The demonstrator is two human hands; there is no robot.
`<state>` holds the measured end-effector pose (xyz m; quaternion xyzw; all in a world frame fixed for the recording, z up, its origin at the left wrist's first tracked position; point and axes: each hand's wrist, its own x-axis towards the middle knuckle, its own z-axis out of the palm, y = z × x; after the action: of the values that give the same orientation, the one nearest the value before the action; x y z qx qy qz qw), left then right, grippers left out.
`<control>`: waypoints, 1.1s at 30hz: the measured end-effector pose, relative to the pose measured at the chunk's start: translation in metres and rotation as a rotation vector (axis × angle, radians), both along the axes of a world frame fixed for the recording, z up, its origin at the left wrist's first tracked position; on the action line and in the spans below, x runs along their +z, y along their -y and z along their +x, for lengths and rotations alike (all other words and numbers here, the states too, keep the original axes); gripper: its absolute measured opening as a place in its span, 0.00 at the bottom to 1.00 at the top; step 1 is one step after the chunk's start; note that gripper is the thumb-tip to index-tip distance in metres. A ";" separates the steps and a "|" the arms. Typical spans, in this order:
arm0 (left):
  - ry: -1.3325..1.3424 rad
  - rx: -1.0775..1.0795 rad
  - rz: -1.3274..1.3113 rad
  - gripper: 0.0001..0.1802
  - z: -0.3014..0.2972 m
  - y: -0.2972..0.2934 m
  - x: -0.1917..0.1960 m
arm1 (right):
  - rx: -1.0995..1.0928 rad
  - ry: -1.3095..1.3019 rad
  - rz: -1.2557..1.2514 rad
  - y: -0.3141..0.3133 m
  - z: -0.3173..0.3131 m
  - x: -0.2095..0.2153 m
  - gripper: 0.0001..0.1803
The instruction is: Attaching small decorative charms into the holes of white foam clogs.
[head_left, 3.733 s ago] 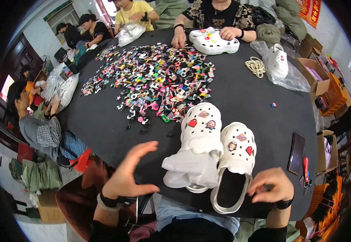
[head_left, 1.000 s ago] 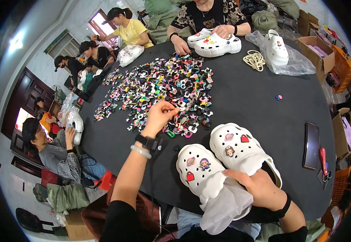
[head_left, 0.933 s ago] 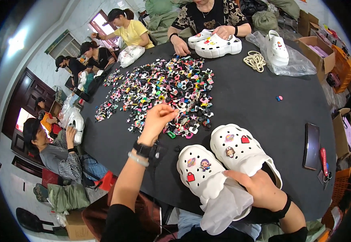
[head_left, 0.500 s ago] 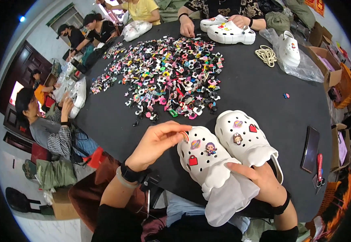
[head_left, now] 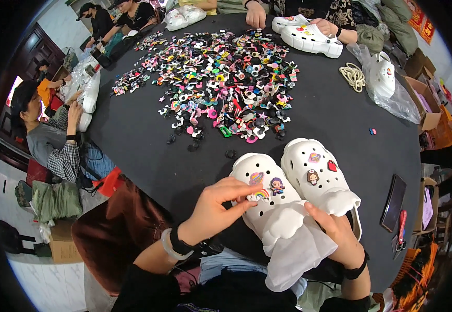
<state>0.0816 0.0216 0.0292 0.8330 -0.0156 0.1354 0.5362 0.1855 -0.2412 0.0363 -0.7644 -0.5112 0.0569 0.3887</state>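
Between the thumb and forefinger of my left hand (head_left: 213,210) is a rainbow shoe charm (head_left: 261,195), held against the upper of the left white clog (head_left: 252,162). A planet charm (head_left: 256,178) and a purple-haired figure charm (head_left: 277,185) sit on that clog. My right hand (head_left: 337,239) grips the same clog near its opening, thumb on the side; its other fingers are hidden. White thin lining (head_left: 296,260) hangs out of the opening. Beside it lies the right white clog (head_left: 301,151) with a planet, a red bag and a girl charm.
A wide pile of loose charms (head_left: 226,83) covers the middle of the black table (head_left: 148,156). To the right lie a phone (head_left: 394,203), red-handled snips (head_left: 401,229), a cord coil (head_left: 352,77) and a bagged clog (head_left: 383,78). Co-workers handle clogs across and at left.
My left hand has moved right and down, bringing the rainbow charm from beside the clog's toe onto its upper. The red bag charm there is now out of sight. My right hand keeps its grip.
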 end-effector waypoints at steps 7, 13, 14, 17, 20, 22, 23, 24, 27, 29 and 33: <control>0.319 0.114 0.396 0.18 0.003 0.023 -0.008 | 0.024 0.001 -0.006 -0.004 0.002 0.006 0.37; 0.362 0.142 0.342 0.16 0.005 0.029 -0.013 | 0.004 -0.001 -0.003 -0.002 0.000 0.008 0.36; 0.340 0.152 0.330 0.17 0.005 0.029 -0.014 | -0.002 -0.005 -0.018 -0.002 0.000 0.008 0.36; 0.295 0.139 0.234 0.16 0.004 0.031 -0.015 | 0.004 -0.002 -0.005 -0.004 0.001 0.007 0.36; 0.295 0.158 0.305 0.15 0.005 0.032 -0.014 | 0.004 -0.001 0.012 -0.004 0.001 0.008 0.36; 0.317 0.162 0.368 0.15 0.006 0.031 -0.013 | 0.000 0.001 0.019 -0.004 0.001 0.008 0.36; 0.340 0.167 0.430 0.15 0.007 0.030 -0.011 | -0.004 0.004 0.026 -0.004 0.001 0.007 0.36; 0.339 0.166 0.430 0.15 0.007 0.029 -0.010 | -0.005 0.003 0.026 -0.005 0.001 0.008 0.36; 0.353 0.125 0.449 0.16 0.008 0.026 -0.007 | 0.006 0.005 0.020 -0.005 0.001 0.010 0.36; 0.323 0.078 0.496 0.17 0.009 0.024 -0.003 | 0.000 0.007 0.006 -0.005 0.000 0.009 0.36; 0.354 0.061 0.621 0.15 0.008 0.027 0.000 | -0.004 0.010 0.014 -0.004 0.001 0.007 0.36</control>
<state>0.0900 -0.0059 0.0295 0.9200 -0.1239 0.2822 0.2420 0.1861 -0.2376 0.0431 -0.7630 -0.5121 0.0488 0.3913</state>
